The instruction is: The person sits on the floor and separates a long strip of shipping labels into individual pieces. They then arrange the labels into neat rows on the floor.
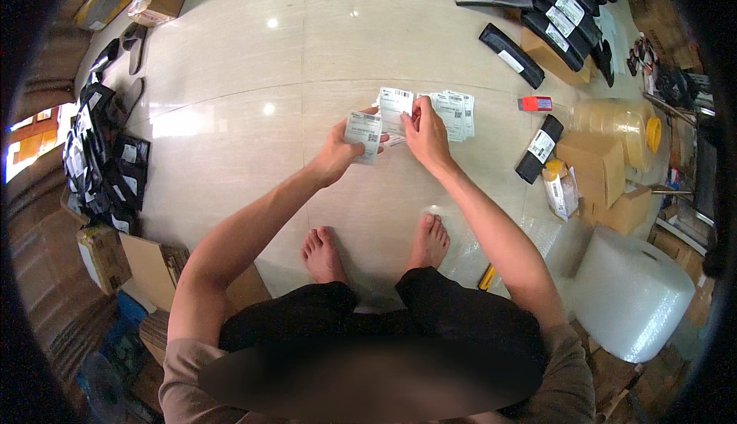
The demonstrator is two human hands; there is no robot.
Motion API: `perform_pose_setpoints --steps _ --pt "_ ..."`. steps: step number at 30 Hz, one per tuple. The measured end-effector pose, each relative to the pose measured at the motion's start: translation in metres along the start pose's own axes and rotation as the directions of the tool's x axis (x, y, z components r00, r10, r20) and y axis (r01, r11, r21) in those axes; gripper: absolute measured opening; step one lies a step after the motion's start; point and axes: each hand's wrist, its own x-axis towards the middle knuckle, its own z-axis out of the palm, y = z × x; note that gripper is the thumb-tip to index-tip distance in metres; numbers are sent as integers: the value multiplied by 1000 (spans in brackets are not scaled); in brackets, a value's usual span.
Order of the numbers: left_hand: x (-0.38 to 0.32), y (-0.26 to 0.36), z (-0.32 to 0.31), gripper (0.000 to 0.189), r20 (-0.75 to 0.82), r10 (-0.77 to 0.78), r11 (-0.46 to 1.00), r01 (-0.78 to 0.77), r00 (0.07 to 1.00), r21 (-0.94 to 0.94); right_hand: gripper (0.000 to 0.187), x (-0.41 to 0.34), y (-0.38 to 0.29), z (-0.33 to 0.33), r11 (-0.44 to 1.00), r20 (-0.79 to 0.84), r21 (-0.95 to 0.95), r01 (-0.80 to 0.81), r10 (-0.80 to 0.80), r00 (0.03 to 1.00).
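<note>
My left hand grips a printed shipping label, its thumb across the lower part. Between the thumb and fingers of my right hand is a second shipping label, held upright just right of the first. Beyond and beside my right hand, several more labels lie overlapping on the tiled floor. Part of that spread is hidden behind the hands and the held labels. All of the labels bear print and codes.
Black wrapped parcels are heaped at the upper right, and black bags at the left. To the right are a red box, a black roll-shaped parcel, cardboard boxes and a bubble wrap roll. A yellow cutter lies near my right knee.
</note>
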Motion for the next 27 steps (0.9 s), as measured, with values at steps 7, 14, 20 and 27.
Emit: perform_pose_setpoints --steps 7,14,20,27 --pt "-4 1 -4 68 20 -42 998 41 999 39 27 -4 1 5 969 -65 -100 224 -231 971" --pt "2 -8 19 64 19 -161 987 161 987 14 13 -24 -1 2 906 59 413 -93 75 995" --pt "11 -21 15 54 74 -141 936 109 987 335 29 10 58 -71 965 -66 -102 -243 237 969" --pt "37 -24 34 49 419 159 269 -447 894 853 64 25 72 -93 868 -103 -485 103 -174 979"
